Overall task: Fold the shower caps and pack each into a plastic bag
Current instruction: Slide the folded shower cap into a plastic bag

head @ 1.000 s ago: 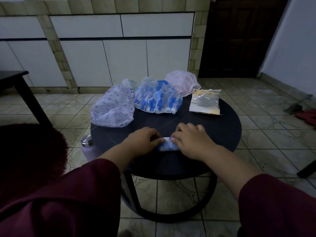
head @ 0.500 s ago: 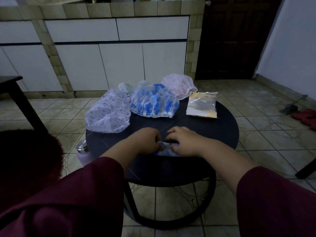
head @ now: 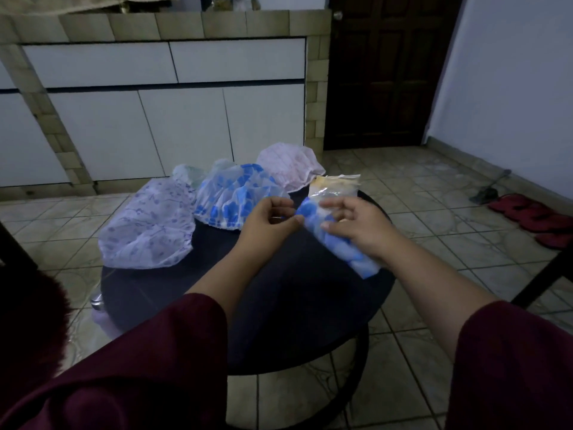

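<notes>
Two hands were raised above the round dark table (head: 248, 305). The right hand (head: 356, 231) gripped a folded blue-patterned shower cap (head: 335, 240), rolled into a long narrow bundle that slanted from near the table's middle toward its right edge, held clear of the tabletop; thumb and fingers curled round the bundle. The left hand (head: 266, 221) sat just beside the bundle's upper end, its fingers bent inward with the thumb tip close to that end; whether it actually pinched the cap could not be told.

Four unfolded caps lay along the table's far side: a white cap with purple print (head: 148, 231) at the far left, overhanging the rim, a blue-flowered cap (head: 229, 197) near the far middle, a pale green cap (head: 187, 175) behind those two, and a pink cap (head: 288, 166) at the far right. A stack of plastic bags (head: 338, 187) lay on the table just behind the right hand. Dark red sleeves (head: 124, 383) covered both forearms.
</notes>
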